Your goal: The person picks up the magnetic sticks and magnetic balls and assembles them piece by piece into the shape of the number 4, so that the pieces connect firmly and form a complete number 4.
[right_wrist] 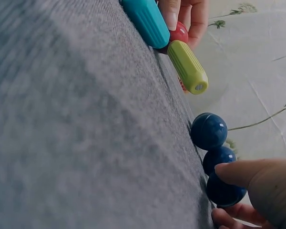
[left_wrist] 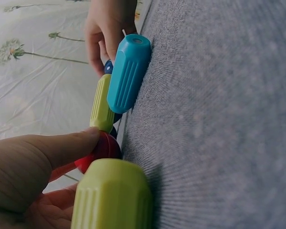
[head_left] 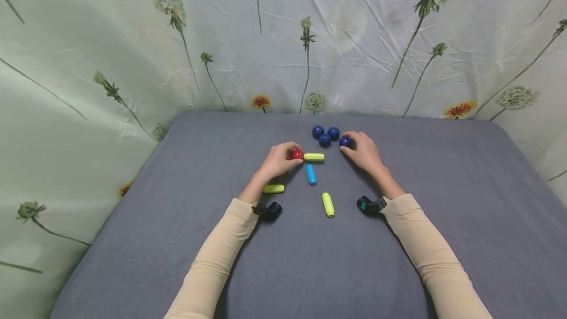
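Note:
My left hand (head_left: 278,160) pinches a shiny red ball (head_left: 298,155) between thumb and fingers. Against that ball lies one end of a ribbed yellow-green rod (head_left: 315,157), pointing right. A metal disc shows in the rod's free end (right_wrist: 199,87) in the right wrist view. Thumb and fingers of my right hand (head_left: 364,151) are around a dark blue ball (head_left: 345,142) on the cloth. Three other dark blue balls (head_left: 325,140) sit grouped just left of it. A ribbed light-blue rod (head_left: 311,175) lies below the yellow-green one, nearer me.
Another yellow-green rod (head_left: 328,205) lies nearer me, between the forearms. A third yellow-green rod (head_left: 273,188) is partly hidden by the left wrist. Grey cloth (head_left: 310,265) covers the table, and a flower-patterned curtain (head_left: 283,38) hangs behind its far edge.

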Demonstrator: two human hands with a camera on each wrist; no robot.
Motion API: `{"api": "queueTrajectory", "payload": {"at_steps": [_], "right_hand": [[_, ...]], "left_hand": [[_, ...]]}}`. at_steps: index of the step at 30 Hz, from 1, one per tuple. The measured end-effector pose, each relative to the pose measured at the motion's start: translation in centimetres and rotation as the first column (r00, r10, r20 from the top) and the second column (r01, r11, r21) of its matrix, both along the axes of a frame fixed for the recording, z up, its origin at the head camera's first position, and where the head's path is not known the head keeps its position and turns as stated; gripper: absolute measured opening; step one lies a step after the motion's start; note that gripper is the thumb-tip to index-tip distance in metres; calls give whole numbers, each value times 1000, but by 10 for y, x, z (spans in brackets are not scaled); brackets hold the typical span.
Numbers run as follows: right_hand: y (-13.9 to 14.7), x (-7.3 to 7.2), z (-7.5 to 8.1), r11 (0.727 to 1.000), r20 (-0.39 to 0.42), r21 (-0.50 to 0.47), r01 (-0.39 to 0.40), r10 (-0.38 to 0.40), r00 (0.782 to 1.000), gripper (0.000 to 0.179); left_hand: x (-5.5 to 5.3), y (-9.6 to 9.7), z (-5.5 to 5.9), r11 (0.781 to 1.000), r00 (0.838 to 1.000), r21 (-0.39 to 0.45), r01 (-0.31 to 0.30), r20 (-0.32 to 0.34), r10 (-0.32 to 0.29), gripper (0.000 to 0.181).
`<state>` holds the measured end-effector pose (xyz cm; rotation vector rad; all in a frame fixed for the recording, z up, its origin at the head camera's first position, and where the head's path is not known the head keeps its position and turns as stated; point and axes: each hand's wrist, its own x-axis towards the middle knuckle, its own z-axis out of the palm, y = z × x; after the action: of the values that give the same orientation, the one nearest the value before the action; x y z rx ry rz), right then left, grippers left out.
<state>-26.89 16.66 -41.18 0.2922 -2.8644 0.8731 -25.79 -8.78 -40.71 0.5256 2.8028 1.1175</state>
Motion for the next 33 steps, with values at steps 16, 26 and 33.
{"api": "queueTrajectory", "payload": {"at_steps": [16,26,33], "right_hand": [[15,8,-6,967,61,-190,-169,183,981,36],[14,10,-9,947,105,-258,-194,227,968,38],[12,9,-9,946,100,-248,-206,237,966,38]], "left_hand": [[4,-1,-2,1000,1000,27,-10,-8,10,31],[4,-2,-6,999,1000,37,-25,2,25,32],[2,-1,-5,999,1000,41,-13,-11,14,33]]}}
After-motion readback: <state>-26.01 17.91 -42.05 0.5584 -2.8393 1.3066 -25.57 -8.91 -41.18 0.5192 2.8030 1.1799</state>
